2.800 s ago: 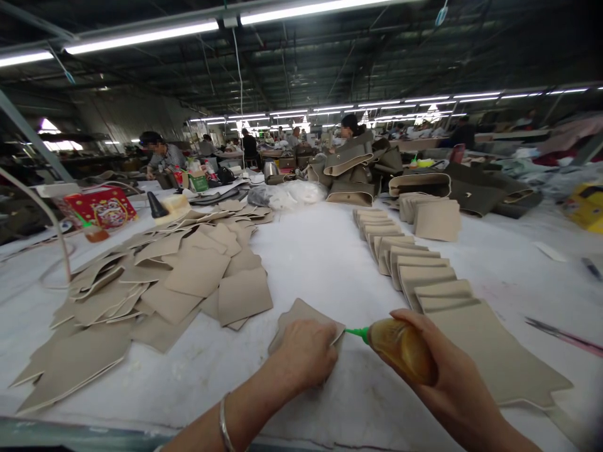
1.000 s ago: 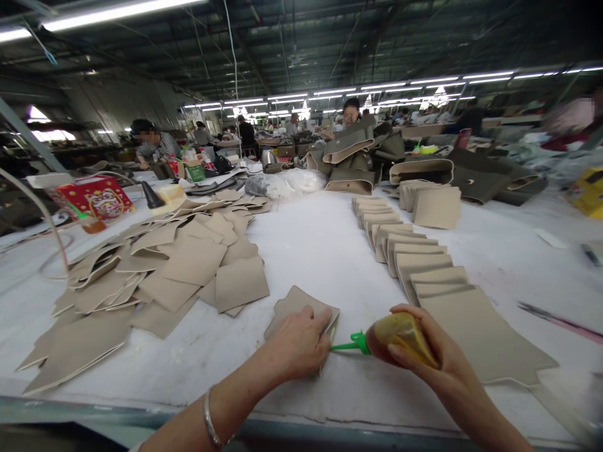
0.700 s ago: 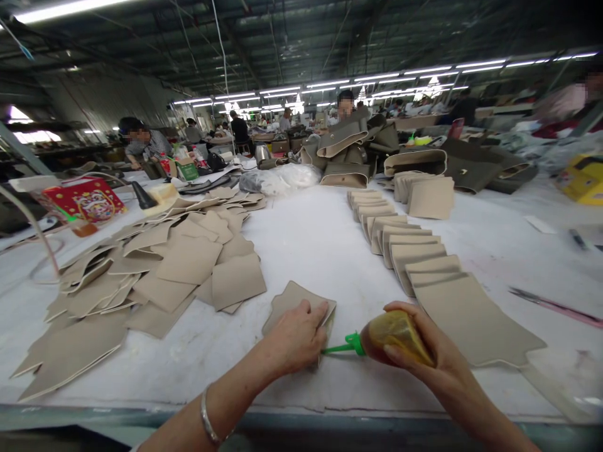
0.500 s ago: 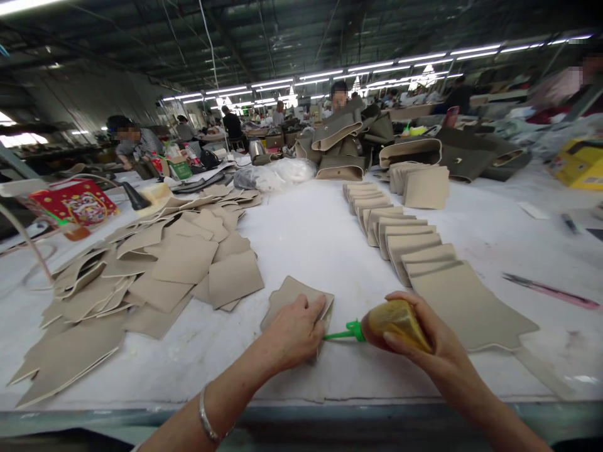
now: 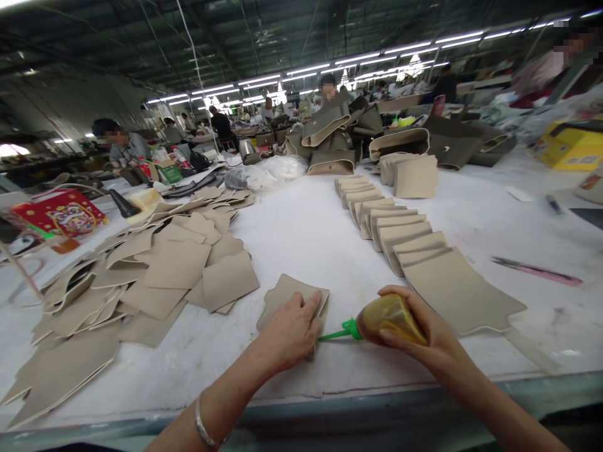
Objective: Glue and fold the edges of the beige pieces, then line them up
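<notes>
Left hand (image 5: 291, 333) is pressing the beige panel (image 5: 281, 294) onto the white table (image 5: 296, 220), any pinch hidden; right hand (image 5: 431, 342) is wrapping round the amber bottle (image 5: 387, 317); the panel is looking light, bendy, suiting an edge hold, the bottle squeezable, suiting a belly grip

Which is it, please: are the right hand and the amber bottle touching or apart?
Touching: the head view shows the right hand closed around the amber bottle, no gap showing.

Free lane between pile (image 5: 175, 267) and row (image 5: 400, 235)
</notes>
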Motion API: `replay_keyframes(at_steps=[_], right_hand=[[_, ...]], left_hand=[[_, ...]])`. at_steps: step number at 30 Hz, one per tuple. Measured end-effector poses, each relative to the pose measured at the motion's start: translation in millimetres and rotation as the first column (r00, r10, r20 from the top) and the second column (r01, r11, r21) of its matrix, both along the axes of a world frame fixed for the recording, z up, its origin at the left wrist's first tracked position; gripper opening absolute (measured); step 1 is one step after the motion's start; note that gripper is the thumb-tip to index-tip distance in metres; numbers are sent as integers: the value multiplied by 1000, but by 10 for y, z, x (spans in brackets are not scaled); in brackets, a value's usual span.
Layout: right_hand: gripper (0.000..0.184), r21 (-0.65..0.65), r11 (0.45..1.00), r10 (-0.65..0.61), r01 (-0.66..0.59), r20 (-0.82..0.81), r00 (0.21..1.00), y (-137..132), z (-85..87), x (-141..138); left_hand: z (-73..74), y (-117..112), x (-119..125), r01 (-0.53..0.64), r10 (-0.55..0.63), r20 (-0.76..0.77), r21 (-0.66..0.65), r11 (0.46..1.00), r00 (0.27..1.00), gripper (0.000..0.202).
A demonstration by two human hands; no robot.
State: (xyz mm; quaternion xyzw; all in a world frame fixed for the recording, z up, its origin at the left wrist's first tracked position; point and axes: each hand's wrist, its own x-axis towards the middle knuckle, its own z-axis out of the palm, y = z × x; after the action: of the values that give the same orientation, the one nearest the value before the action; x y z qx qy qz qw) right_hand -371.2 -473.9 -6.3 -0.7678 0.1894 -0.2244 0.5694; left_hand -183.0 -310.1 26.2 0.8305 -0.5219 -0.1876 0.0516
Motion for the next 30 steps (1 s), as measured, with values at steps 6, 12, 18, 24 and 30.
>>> replay_keyframes(at_steps=[6, 12, 18, 24, 30], right_hand=[[47, -25, 999, 32, -32, 20, 999, -7, -18, -5], [48, -51, 999, -16, 17, 36, 999, -27, -21, 18], [47, -19, 998, 57, -56, 30, 998, -85, -45, 41], [49, -86, 992, -89, 94, 61, 994, -111, -100, 66], [48, -126, 976, -166, 176, 85, 982, -51, -84, 65]], left_hand=[[12, -6, -10, -7, 6, 8, 21, 1000, 1000, 53], [26, -8, -13, -10, 10, 8, 38, 999, 1000, 54], [17, -12, -9, -9, 9, -11, 12, 1000, 1000, 54], [21, -13, -7, -16, 16, -15, 36, 999, 1000, 54], [20, -26, 2, -1, 2, -16, 24, 1000, 1000, 55]])
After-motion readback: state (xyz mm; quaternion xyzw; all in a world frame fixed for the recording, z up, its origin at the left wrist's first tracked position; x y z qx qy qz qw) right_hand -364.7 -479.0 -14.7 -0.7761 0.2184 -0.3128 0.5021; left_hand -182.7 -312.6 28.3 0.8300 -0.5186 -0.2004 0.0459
